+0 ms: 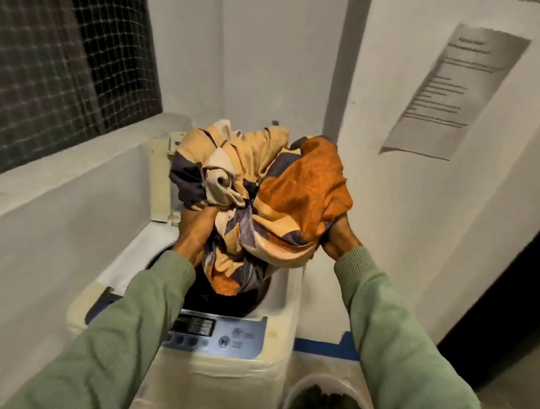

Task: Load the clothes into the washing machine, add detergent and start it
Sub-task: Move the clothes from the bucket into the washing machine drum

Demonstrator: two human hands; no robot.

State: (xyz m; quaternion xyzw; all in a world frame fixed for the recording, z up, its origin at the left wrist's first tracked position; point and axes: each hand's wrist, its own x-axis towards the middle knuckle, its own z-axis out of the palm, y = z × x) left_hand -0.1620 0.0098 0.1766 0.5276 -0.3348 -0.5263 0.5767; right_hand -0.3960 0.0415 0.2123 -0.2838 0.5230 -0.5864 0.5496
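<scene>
A big bundle of orange, cream and purple patterned cloth (272, 192) hangs over the open drum (225, 299) of a white top-loading washing machine (239, 373). My left hand (194, 234) grips the bundle from below on its left side. My right hand (339, 240) grips it under the orange part on the right. The cloth's lower end dips into the drum. The machine's lid (161, 178) stands raised at the back. Its blue control panel (219, 332) faces me. Both arms wear green sleeves.
A white basket (295, 395) holding dark clothes stands on the floor right of the machine. A low white wall and ledge (58, 185) run along the left, under a netted window. A printed notice (452, 89) hangs on the right wall beside a dark doorway (516, 298).
</scene>
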